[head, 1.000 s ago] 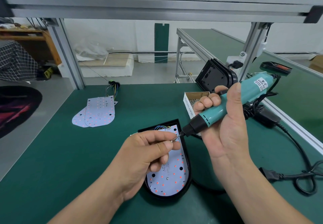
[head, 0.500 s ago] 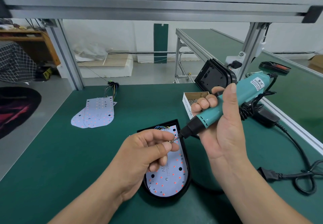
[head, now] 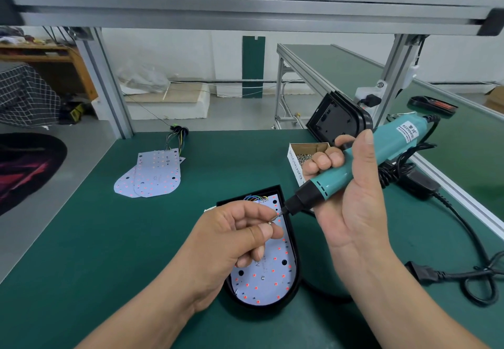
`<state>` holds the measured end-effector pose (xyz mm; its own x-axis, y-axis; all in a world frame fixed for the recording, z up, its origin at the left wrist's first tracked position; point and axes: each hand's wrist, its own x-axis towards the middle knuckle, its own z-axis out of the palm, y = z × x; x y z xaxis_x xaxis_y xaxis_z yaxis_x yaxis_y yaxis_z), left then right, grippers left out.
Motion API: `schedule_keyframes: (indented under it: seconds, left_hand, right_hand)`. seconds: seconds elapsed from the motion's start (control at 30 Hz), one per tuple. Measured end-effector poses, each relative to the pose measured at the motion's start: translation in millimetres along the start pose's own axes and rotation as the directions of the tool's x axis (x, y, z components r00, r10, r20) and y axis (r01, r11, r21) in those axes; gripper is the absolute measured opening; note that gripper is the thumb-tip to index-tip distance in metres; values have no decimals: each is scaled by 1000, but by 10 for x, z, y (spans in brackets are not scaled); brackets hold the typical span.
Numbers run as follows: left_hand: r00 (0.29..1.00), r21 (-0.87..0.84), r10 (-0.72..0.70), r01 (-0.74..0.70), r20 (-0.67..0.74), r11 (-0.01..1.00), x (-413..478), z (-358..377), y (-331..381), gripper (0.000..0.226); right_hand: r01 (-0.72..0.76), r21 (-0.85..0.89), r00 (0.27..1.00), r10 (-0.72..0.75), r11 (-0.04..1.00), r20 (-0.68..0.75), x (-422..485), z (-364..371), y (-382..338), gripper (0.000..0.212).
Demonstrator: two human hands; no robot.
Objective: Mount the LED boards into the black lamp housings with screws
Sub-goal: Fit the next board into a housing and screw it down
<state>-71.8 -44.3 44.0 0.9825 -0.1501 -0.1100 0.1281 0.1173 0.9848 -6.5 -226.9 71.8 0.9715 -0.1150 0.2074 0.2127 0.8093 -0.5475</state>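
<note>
LED board (head: 268, 275): white, dotted with red LEDs, lying inside the black lamp housing (head: 296, 264) on the green tabletop (head: 109, 239), near the front edge and between the two forearms; one screw head shows in its lower middle
Wires (head: 255, 198): a coloured bundle at the far end of that board, inside the housing
Left hand (head: 231, 242): hovering over the board, thumb and forefinger pinched together on a small screw (head: 269, 222); other fingers curled under
Right hand (head: 349, 207): wrapped tight around the teal electric screwdriver (head: 351, 168), thumb laid along the top of the body
Screwdriver position: tilted, black nose pointing down and left, bit tip just beside the pinched screw; whether they touch I cannot tell
Cable (head: 463, 228): black, running from the screwdriver's rear across the right side of the tabletop, ending in a loose coil near the right edge
Screw box (head: 296, 163): small open cardboard box with loose screws, partly behind the right hand's fingers
Second housing (head: 338, 121): black, tipped up on edge behind the box, open side facing the camera
Spare boards (head: 152, 177): overlapping white LED boards lying flat, well apart to the left, with wire tails toward the far edge of the tabletop
</note>
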Motion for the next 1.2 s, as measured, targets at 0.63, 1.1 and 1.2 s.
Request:
schedule_keyframes:
  seconds: [0.63, 1.1, 1.2]
  left_hand:
    - [999, 61, 30, -32, 28, 998, -10, -4, -12, 24]
    - [988, -11, 9, -8, 157, 1000, -24, -21, 12, 17]
    - [992, -30, 22, -18, 128, 999, -18, -36, 26, 17]
  right_hand:
    - [-55, -10, 998, 56, 998, 38, 37, -17, -2, 26]
    - [-108, -45, 956, 116, 993, 269, -39, 21, 3, 17]
    - [-100, -3, 959, 97, 995, 266, -60, 49, -7, 21]
